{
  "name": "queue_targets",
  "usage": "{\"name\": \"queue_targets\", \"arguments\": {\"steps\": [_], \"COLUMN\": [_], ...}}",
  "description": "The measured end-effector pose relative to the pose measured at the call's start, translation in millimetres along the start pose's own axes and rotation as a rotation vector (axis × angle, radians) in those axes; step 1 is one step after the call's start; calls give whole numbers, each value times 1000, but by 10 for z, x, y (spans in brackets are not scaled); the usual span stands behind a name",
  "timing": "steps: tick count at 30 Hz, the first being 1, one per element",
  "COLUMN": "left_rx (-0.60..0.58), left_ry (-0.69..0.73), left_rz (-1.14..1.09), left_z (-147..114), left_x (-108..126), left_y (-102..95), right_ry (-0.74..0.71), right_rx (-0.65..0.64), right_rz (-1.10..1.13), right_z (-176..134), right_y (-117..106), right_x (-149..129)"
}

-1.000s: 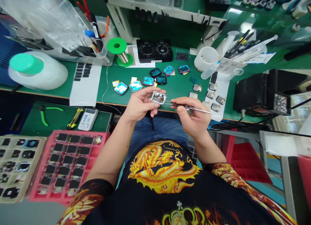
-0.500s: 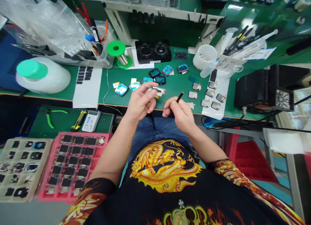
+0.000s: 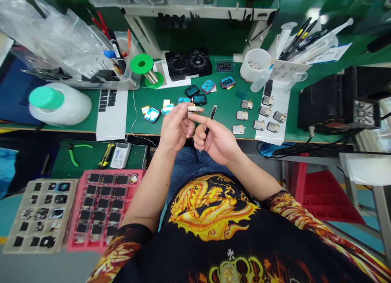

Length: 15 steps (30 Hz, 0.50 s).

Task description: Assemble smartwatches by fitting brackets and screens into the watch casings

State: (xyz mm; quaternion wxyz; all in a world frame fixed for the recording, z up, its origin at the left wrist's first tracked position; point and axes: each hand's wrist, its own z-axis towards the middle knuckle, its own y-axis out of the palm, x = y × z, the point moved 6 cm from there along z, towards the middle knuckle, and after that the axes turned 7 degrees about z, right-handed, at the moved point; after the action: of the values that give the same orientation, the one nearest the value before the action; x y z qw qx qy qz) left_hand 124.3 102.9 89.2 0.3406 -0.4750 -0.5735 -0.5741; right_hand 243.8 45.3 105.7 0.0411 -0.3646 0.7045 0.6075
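My left hand grips a small silver watch case, turned edge-on above the front of the green bench. My right hand is curled around thin metal tweezers that point up and away, while its forefinger stretches out and touches the watch case. Just beyond my hands lie several blue-faced watch screens on the mat. To the right, small silver modules lie on the mat and on a white sheet.
A red tray and a beige tray of small parts sit at lower left. Green pliers, a yellow knife and a white box lie on a lower shelf. A white bottle, solder spool, black fixture, white cup stand behind.
The watch case turned from face-up to edge-on in my left hand. My right hand swung the tweezers from lying sideways to pointing up, and its forefinger now reaches onto the case.
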Motion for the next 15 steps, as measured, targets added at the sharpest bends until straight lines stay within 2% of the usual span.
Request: {"name": "queue_targets", "arguments": {"steps": [10, 15], "left_rx": [0, -18], "left_ry": [-23, 0], "left_rz": [-44, -64], "left_z": [19, 26], "left_x": [-57, -52], "left_y": [-47, -27], "right_ry": [129, 152], "right_rx": [68, 20], "right_rz": [266, 340], "right_z": [41, 40], "right_y": [122, 127], "right_x": [24, 26]}}
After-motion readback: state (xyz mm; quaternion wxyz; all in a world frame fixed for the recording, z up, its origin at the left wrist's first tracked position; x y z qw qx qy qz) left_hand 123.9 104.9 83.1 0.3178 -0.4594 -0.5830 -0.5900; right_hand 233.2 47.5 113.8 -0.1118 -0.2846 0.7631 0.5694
